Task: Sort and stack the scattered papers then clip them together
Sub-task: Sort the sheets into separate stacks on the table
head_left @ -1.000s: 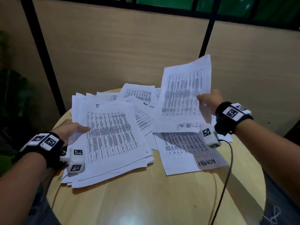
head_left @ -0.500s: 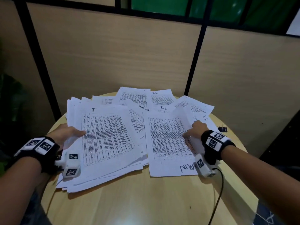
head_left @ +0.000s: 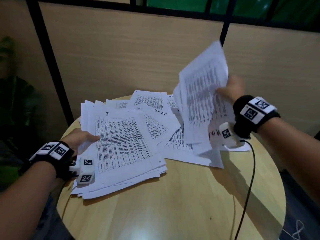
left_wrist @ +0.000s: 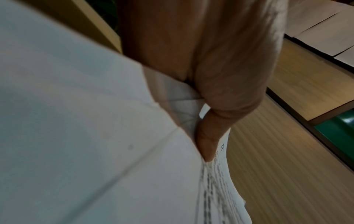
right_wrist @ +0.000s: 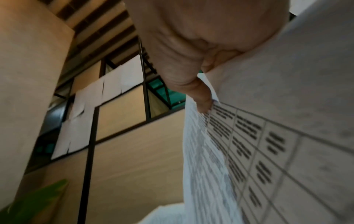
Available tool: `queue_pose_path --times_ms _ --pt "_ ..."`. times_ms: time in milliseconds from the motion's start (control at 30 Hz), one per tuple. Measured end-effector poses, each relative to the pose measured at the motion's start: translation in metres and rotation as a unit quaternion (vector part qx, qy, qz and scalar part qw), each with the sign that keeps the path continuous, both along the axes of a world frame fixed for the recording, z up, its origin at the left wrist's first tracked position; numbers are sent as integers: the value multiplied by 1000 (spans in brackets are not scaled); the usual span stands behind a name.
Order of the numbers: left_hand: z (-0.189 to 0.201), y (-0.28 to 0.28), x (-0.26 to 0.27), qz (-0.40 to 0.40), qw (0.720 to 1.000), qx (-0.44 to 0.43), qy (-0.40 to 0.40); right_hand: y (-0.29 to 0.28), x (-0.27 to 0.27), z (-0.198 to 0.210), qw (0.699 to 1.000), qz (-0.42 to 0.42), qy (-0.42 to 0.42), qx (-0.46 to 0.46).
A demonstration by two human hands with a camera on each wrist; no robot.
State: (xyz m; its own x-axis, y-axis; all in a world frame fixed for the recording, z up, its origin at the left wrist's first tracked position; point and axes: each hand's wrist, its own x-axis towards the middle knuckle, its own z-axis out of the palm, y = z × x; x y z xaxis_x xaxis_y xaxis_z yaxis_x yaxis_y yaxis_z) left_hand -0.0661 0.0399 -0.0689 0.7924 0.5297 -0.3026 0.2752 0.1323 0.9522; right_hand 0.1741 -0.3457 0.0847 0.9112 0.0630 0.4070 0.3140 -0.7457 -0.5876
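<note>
Sheets that lay flat at 3 o'clock half a second ago are now aloft: the right hand (head_left: 231,90) pinches a lifted bundle (head_left: 202,94), likely bound for the stack (head_left: 124,144) at 9 o'clock, whose edge the left hand (head_left: 81,139) grips. Loose papers (head_left: 149,101) remain at 12 on the bench (head_left: 173,205); clipping is far off.

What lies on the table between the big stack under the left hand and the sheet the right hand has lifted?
In the head view, loose overlapping sheets fan across the table between the stack and the lifted sheet; one reads "TASK LIST".
</note>
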Motion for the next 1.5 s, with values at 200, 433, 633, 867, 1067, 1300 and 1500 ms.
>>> queue_pose_path --times_ms 200,433,633,867,1067,1300,1500 --pt "18 2 -16 8 1000 -4 3 18 -9 54 971 38 -88 217" --pt "18 64 -62 145 977 147 58 50 -7 13 875 155 122 442" --pt "-3 93 -63 140 955 222 140 93 -40 -96 822 116 394 395" --pt "2 79 -60 134 951 242 141 126 -59 -148 909 68 381 151" --pt "5 73 -61 132 951 239 142 143 -54 -148 976 10 217 10" --pt "5 76 -59 136 946 250 154 145 -54 -148 985 -21 173 -16" --pt "6 79 -58 121 941 264 173 150 -54 -153 986 -12 165 -16"
